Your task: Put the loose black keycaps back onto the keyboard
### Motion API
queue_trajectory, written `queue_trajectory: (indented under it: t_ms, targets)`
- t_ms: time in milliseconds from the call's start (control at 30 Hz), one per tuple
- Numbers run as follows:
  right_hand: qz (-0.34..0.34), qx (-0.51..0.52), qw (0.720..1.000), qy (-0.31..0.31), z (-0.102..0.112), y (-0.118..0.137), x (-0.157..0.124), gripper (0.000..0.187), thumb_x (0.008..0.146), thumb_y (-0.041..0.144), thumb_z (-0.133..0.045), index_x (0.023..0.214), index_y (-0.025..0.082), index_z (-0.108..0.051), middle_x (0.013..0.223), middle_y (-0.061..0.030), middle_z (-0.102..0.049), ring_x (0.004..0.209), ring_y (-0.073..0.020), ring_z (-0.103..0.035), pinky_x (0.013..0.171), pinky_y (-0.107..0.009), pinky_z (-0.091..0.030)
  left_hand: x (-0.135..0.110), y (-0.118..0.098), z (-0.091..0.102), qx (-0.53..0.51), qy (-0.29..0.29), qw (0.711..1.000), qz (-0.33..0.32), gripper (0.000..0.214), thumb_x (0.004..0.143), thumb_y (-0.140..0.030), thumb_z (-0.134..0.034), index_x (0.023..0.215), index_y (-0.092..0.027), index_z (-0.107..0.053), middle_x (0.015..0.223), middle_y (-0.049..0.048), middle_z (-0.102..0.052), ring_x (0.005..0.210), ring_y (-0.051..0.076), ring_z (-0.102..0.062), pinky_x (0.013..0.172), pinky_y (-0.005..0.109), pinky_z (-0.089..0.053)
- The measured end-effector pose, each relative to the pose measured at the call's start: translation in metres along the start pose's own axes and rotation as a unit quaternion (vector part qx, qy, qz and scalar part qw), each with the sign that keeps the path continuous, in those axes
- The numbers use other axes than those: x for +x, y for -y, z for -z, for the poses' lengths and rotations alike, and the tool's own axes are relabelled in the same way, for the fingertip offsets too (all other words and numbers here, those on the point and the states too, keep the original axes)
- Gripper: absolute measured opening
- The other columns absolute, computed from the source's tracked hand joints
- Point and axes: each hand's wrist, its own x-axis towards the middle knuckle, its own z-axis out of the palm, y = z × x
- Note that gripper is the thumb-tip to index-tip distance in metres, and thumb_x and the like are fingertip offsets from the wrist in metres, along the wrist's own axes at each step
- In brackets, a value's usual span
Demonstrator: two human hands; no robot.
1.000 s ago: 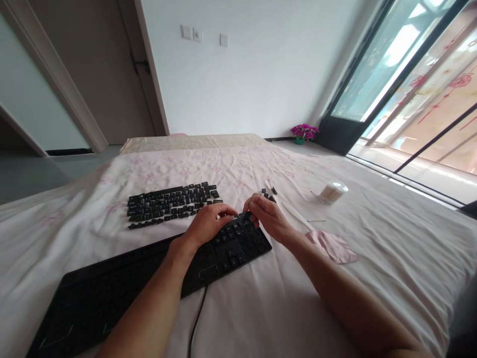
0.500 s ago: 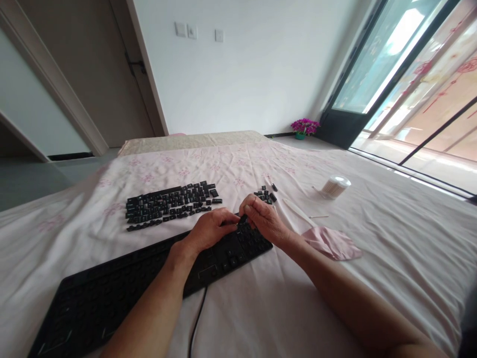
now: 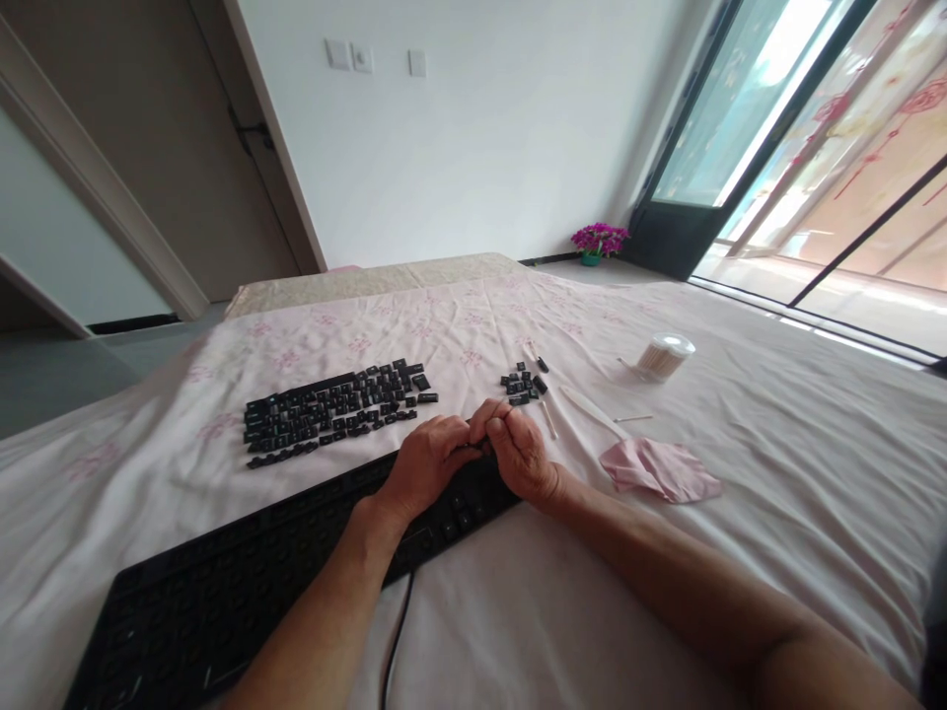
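A black keyboard (image 3: 244,572) lies on a pale pink sheet, its cable (image 3: 396,631) trailing toward me. Both my hands rest on its far right end. My left hand (image 3: 425,463) is curled over the keys, fingers bent. My right hand (image 3: 518,449) is closed in a pinch, fingertips meeting the left hand's; what they hold is hidden. Beyond the keyboard, many loose black keycaps (image 3: 332,409) are laid out in rows. A smaller cluster of keycaps (image 3: 522,385) lies just past my right hand.
A pink cloth (image 3: 658,468) lies crumpled to the right. A round tub of cotton swabs (image 3: 664,355) stands further back, with loose swabs (image 3: 551,419) near it. A door, a white wall, a flower pot (image 3: 598,240) and glass doors lie beyond.
Both hands have drawn closer together and slid a little nearer along the keyboard's right end. The right hand's fingers have closed into a tighter pinch. The view has tilted slightly.
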Motion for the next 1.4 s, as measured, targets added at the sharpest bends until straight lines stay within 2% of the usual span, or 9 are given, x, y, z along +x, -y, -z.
queue_trajectory:
  t_ms: [433, 633, 733, 867, 1000, 1133, 1200, 1300, 1400]
  targets:
    - [-0.086, -0.012, 0.99, -0.112, -0.002, 0.005, 0.0, 0.038, 0.099, 0.048, -0.034, 0.079, 0.023, -0.054, 0.074, -0.0021, -0.058, 0.064, -0.0144, -0.052, 0.061, -0.029, -0.043, -0.004, -0.007, 0.006, -0.078, 0.019, 0.995, 0.062, 0.026, 0.078, -0.018, -0.067, 0.104, -0.023, -0.067, 0.097, 0.0013, -0.07, 0.089, 0.018, -0.064, 0.082, 0.03, -0.048]
    - [-0.073, -0.073, 0.982, -0.157, 0.022, 0.024, 0.014, 0.037, 0.1, 0.046, -0.034, 0.082, 0.022, -0.056, 0.073, -0.0013, -0.058, 0.065, -0.0139, -0.054, 0.063, -0.027, -0.043, -0.007, -0.012, 0.003, -0.061, 0.005, 0.997, 0.048, 0.04, 0.075, -0.013, -0.067, 0.113, -0.025, -0.064, 0.093, 0.0, -0.069, 0.087, 0.017, -0.063, 0.086, 0.031, -0.047]
    - [-0.08, -0.165, 0.975, -0.128, 0.043, 0.032, 0.019, 0.029, 0.099, 0.041, -0.037, 0.093, 0.022, -0.058, 0.068, 0.0005, -0.06, 0.064, -0.0142, -0.055, 0.066, -0.027, -0.042, -0.007, -0.014, 0.003, -0.067, -0.015, 0.996, 0.059, 0.037, 0.075, -0.011, -0.065, 0.109, -0.026, -0.064, 0.089, -0.0013, -0.068, 0.085, 0.016, -0.063, 0.084, 0.031, -0.047]
    - [-0.162, -0.293, 0.942, -0.027, 0.063, 0.034, 0.002, 0.019, 0.096, 0.033, -0.043, 0.104, 0.022, -0.056, 0.063, 0.0036, -0.062, 0.061, -0.015, -0.057, 0.064, -0.027, -0.038, -0.006, -0.017, 0.008, -0.163, -0.082, 0.977, 0.111, 0.032, 0.078, -0.016, -0.065, 0.109, -0.024, -0.064, 0.085, -0.001, -0.067, 0.08, 0.014, -0.064, 0.08, 0.029, -0.049]
    - [-0.249, -0.375, 0.891, 0.051, 0.07, 0.031, -0.026, 0.021, 0.095, 0.032, -0.042, 0.102, 0.023, -0.06, 0.069, 0.0001, -0.066, 0.067, -0.0185, -0.062, 0.062, -0.028, -0.035, -0.008, -0.021, 0.016, -0.367, -0.164, 0.899, 0.172, 0.035, 0.075, -0.024, -0.073, 0.108, -0.019, -0.062, 0.084, -0.0015, -0.066, 0.076, 0.011, -0.064, 0.074, 0.024, -0.052]
    - [-0.25, -0.426, 0.862, 0.115, 0.075, 0.031, -0.041, 0.03, 0.097, 0.036, -0.041, 0.086, 0.022, -0.064, 0.077, -0.0051, -0.069, 0.074, -0.0211, -0.064, 0.061, -0.028, -0.033, -0.02, -0.024, 0.023, -0.588, -0.189, 0.749, 0.242, 0.041, 0.068, -0.021, -0.081, 0.104, -0.02, -0.064, 0.085, -0.003, -0.067, 0.076, 0.009, -0.067, 0.068, 0.018, -0.055]
    - [-0.23, -0.446, 0.857, 0.119, 0.077, 0.033, -0.041, 0.034, 0.098, 0.037, -0.041, 0.08, 0.021, -0.065, 0.079, -0.0069, -0.069, 0.075, -0.0212, -0.064, 0.062, -0.029, -0.035, -0.028, -0.025, 0.026, -0.644, -0.187, 0.692, 0.267, 0.039, 0.065, -0.016, -0.083, 0.1, -0.019, -0.066, 0.082, -0.0024, -0.068, 0.075, 0.009, -0.069, 0.065, 0.017, -0.056]
    - [-0.185, -0.424, 0.882, 0.09, 0.073, 0.042, -0.034, 0.027, 0.096, 0.033, -0.044, 0.09, 0.022, -0.069, 0.09, -0.0072, -0.07, 0.081, -0.021, -0.065, 0.068, -0.03, -0.04, -0.04, -0.031, 0.027, -0.683, -0.183, 0.644, 0.293, 0.033, 0.066, -0.01, -0.081, 0.096, -0.018, -0.067, 0.079, -0.0013, -0.069, 0.073, 0.01, -0.071, 0.061, 0.016, -0.058]
    - [-0.116, -0.304, 0.943, 0.065, 0.052, 0.055, -0.026, 0.02, 0.093, 0.028, -0.05, 0.098, 0.025, -0.069, 0.097, -0.0044, -0.07, 0.088, -0.0202, -0.065, 0.078, -0.031, -0.045, -0.05, -0.04, 0.026, -0.706, -0.182, 0.612, 0.307, 0.029, 0.071, -0.008, -0.078, 0.096, -0.018, -0.067, 0.08, -0.0012, -0.07, 0.072, 0.01, -0.071, 0.061, 0.015, -0.059]
